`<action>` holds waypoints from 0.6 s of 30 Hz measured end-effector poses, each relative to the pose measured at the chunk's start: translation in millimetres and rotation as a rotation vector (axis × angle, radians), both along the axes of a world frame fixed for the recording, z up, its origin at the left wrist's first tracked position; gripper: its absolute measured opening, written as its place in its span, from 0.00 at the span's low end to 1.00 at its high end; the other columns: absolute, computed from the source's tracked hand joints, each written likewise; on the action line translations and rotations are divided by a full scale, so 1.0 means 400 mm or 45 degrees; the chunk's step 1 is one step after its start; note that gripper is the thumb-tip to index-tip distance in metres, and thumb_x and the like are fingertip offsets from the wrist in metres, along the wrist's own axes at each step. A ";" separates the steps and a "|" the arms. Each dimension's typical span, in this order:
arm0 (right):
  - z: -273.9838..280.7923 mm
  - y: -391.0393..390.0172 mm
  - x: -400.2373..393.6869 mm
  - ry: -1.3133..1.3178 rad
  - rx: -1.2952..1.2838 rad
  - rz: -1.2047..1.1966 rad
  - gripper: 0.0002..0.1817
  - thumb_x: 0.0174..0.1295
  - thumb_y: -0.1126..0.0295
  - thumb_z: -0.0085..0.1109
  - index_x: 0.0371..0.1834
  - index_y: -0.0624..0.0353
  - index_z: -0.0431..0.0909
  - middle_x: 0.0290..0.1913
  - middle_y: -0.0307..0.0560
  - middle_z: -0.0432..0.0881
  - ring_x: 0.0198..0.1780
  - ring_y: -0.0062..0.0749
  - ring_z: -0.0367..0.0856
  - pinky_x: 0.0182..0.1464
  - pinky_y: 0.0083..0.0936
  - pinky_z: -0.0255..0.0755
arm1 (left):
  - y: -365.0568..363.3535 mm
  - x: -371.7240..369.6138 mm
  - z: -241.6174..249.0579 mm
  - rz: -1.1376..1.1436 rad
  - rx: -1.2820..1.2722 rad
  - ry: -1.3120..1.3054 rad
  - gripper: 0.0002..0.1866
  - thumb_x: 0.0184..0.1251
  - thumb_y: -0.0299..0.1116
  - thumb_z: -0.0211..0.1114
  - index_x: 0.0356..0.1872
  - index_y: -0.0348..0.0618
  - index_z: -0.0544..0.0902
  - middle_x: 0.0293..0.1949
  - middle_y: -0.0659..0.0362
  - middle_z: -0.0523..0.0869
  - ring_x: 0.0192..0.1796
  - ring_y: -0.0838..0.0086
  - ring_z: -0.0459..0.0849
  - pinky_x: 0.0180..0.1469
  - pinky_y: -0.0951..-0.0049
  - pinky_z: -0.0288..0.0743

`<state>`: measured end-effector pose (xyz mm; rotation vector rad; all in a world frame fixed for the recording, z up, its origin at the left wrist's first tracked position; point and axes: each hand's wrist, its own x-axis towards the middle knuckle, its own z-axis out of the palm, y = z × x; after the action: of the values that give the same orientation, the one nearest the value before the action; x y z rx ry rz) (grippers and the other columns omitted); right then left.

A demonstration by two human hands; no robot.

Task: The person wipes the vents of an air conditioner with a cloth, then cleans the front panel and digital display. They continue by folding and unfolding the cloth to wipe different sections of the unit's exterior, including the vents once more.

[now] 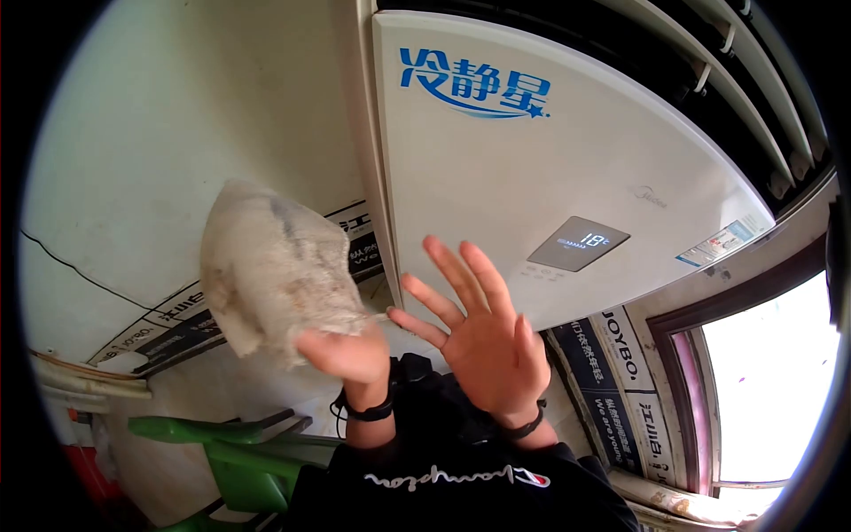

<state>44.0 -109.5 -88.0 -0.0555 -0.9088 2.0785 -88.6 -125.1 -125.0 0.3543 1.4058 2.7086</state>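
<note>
My left hand [346,356] is closed around a worn, off-white rag [279,266] with grey and brown stains. The rag is bunched up above the hand and hides most of its fingers; the thumb side shows below. A thin strand from the rag reaches toward the little finger of my right hand [486,341]. That hand is raised, palm toward me, fingers spread and nothing in it. Behind it stands a white floor-standing air conditioner [496,195] with blue lettering. Its small display [579,244] reads 18.
Louvres [709,75] run along the air conditioner's top right. A pale wall [195,115] is at the left, with printed banner strips [186,310] low on it. Lower left is a green chair [244,479]. A bright, dark-framed opening [771,381] lies at the right.
</note>
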 end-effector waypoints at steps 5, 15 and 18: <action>-0.015 -0.031 0.004 -0.058 0.581 -0.150 0.54 0.66 0.26 0.45 0.86 0.38 0.33 0.85 0.61 0.25 0.82 0.71 0.45 0.75 0.71 0.51 | 0.013 0.023 -0.086 -0.073 -0.581 0.565 0.32 0.78 0.50 0.48 0.74 0.39 0.65 0.71 0.52 0.71 0.71 0.58 0.70 0.71 0.57 0.66; 0.001 -0.012 0.034 0.228 0.230 0.011 0.48 0.73 0.29 0.32 0.86 0.40 0.29 0.85 0.59 0.21 0.84 0.66 0.31 0.73 0.82 0.43 | 0.053 -0.036 -0.159 0.012 -0.560 0.421 0.26 0.79 0.42 0.50 0.71 0.38 0.68 0.67 0.52 0.74 0.67 0.62 0.73 0.67 0.62 0.69; 0.002 -0.012 0.030 0.227 0.270 0.028 0.47 0.72 0.28 0.32 0.86 0.37 0.29 0.85 0.60 0.21 0.84 0.67 0.29 0.73 0.82 0.41 | 0.040 -0.034 -0.160 -0.007 -0.651 0.542 0.25 0.79 0.40 0.51 0.70 0.37 0.69 0.66 0.52 0.75 0.66 0.63 0.74 0.66 0.63 0.70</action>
<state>56.1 -114.4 -87.3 0.2490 -1.0165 1.9601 -102.0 -109.1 -189.1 0.9159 2.1171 2.2242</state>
